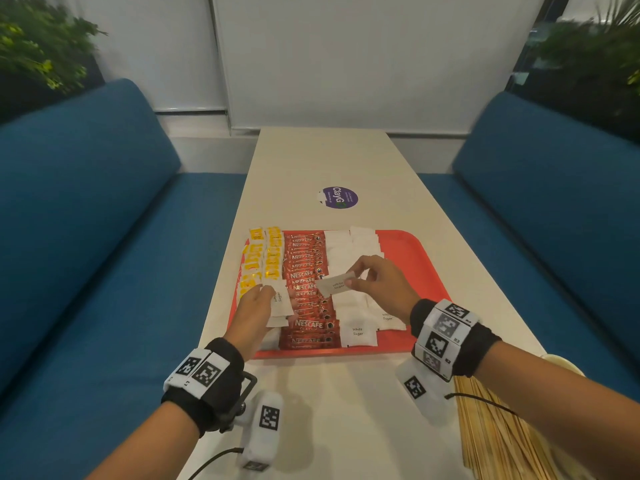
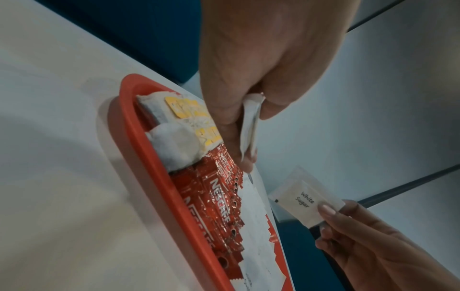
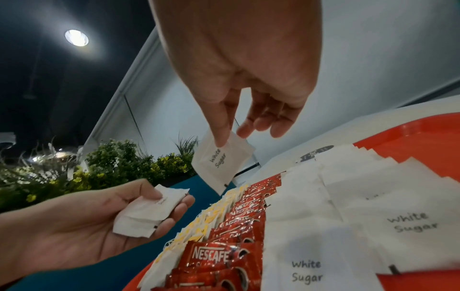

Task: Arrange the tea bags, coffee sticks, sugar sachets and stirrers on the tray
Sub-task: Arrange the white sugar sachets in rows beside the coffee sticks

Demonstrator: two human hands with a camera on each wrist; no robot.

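A red tray (image 1: 415, 251) on the white table holds yellow tea bags (image 1: 268, 258) at the left, red coffee sticks (image 1: 306, 289) in the middle and white sugar sachets (image 1: 349, 251) to their right. My left hand (image 1: 258, 303) grips a small stack of sugar sachets (image 3: 147, 212) above the tray's left side. My right hand (image 1: 372, 282) pinches one sugar sachet (image 1: 335, 284) between thumb and fingers, held in the air over the coffee sticks; the same sachet (image 3: 221, 159) shows its "White Sugar" print. Wooden stirrers (image 1: 498, 431) lie on the table near my right forearm.
Blue sofas (image 1: 86, 237) flank the narrow table on both sides. A purple round sticker (image 1: 337, 197) sits on the table beyond the tray. The tray's right part (image 3: 410, 135) is bare red. Plants (image 1: 38, 46) stand behind the sofas.
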